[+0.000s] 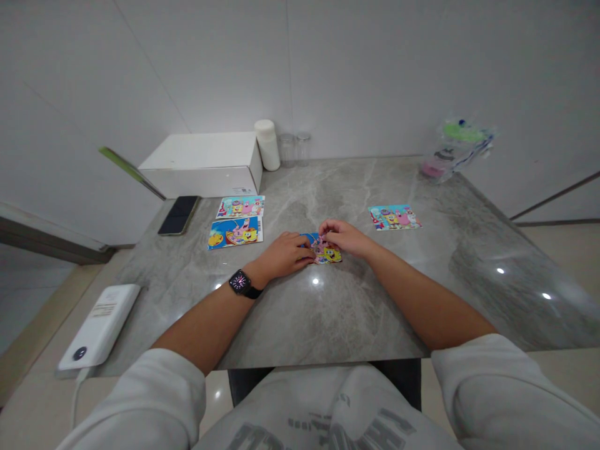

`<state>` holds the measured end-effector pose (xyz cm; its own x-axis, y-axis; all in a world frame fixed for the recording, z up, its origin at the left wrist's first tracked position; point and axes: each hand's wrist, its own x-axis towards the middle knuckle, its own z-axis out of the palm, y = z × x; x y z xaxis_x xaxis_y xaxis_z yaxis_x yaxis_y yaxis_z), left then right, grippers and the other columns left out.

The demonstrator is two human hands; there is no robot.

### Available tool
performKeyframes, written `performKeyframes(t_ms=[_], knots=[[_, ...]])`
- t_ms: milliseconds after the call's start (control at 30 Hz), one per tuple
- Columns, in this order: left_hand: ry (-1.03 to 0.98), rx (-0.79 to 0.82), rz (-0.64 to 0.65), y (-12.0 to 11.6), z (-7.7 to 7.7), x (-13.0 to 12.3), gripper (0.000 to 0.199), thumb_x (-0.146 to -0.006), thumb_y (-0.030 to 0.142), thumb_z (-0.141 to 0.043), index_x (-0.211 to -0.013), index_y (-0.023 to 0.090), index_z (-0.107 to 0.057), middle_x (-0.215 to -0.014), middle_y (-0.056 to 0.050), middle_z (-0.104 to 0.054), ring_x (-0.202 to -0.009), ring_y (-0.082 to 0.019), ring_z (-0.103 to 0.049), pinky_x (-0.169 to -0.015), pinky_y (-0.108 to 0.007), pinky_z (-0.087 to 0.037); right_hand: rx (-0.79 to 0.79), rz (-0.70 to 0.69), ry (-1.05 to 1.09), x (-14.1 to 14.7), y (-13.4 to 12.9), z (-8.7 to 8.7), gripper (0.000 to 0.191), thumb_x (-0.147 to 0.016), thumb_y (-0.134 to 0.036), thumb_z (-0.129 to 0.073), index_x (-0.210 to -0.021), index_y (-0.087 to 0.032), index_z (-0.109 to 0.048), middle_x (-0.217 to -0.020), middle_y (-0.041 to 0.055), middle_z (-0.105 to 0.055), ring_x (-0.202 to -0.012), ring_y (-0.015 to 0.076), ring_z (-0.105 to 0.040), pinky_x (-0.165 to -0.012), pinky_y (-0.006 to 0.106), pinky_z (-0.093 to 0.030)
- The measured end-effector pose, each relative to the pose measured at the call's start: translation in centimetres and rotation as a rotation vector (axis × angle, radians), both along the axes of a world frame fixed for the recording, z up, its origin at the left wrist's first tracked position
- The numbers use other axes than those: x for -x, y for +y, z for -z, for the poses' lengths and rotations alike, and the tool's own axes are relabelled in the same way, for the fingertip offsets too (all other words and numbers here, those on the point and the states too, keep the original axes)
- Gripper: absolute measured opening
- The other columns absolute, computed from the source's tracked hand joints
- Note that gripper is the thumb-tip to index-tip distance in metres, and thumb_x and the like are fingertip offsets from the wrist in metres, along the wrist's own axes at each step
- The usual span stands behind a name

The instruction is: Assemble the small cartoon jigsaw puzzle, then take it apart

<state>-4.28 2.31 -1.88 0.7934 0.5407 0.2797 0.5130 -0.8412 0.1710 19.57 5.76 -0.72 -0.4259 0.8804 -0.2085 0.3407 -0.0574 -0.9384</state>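
Grey marble desk (356, 312) fills the middle of the frame; its near edge runs across the lower centre just above the person's lap, left edge slants from the lower left up toward the white box, right edge slants off to the right border. Far edge meets the white wall.

Open room: wide bare stretch of desk between the hands and the near edge, another bare stretch on the right half below the lone card. Left side is busier.

Small cartoon puzzle (324, 249) lies flat at frame centre, partly covered by both hands. Left hand (284, 255) rests palm down, fingers curled loosely, fingertips touching the puzzle's left edge; smartwatch (240, 282) on that wrist. Right hand (344, 236) is arched over the puzzle's upper right, fingers bent and pinching at a piece or edge; cannot tell if anything is lifted. Both forearms lie low over the desk, angling in from the lower corners, white sleeves pushed up.

Around: two cartoon cards (237, 222) stacked one above the other, left of centre, well apart from the left hand. One card (394, 217) right of centre, near the right hand but not touching. Dark phone (179, 215) beside the white box (204, 162) at upper left. White bottle (267, 144) and two clear jars (294, 149) at the wall. Plastic bag (454, 149) at upper right. White power bank (100, 326) at the lower left edge, cable hanging off.
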Motion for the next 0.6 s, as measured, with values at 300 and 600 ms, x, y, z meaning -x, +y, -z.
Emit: performKeyframes(t_ms=[300, 600], knots=[[-0.002, 0.014, 0.012, 0.0, 0.0, 0.0, 0.025, -0.104, 0.040, -0.057, -0.111, 0.028, -0.078, -0.108, -0.006, -0.072, -0.099, -0.020, -0.065, -0.084, -0.035, -0.045, -0.022, 0.079, 0.025, -0.1, 0.1, -0.3, 0.031, -0.074, -0.022, -0.052, -0.096, -0.019, -0.073, -0.072, 0.0007, -0.065, -0.061, 0.0137, -0.055, -0.050, 0.022, -0.040], [0.001, 0.024, 0.012, -0.1, -0.2, -0.1, 0.027, -0.105, 0.040, -0.055, -0.109, 0.028, -0.079, -0.106, -0.006, -0.072, -0.098, -0.020, -0.065, -0.085, -0.035, -0.045, -0.349, 0.110, 0.006, -0.3, 0.7, 1.2, 0.016, -0.077, -0.027, -0.063, -0.091, -0.020, -0.066, -0.078, -0.0018, -0.066, -0.071, 0.0139, -0.059, -0.068, 0.025, -0.048]])
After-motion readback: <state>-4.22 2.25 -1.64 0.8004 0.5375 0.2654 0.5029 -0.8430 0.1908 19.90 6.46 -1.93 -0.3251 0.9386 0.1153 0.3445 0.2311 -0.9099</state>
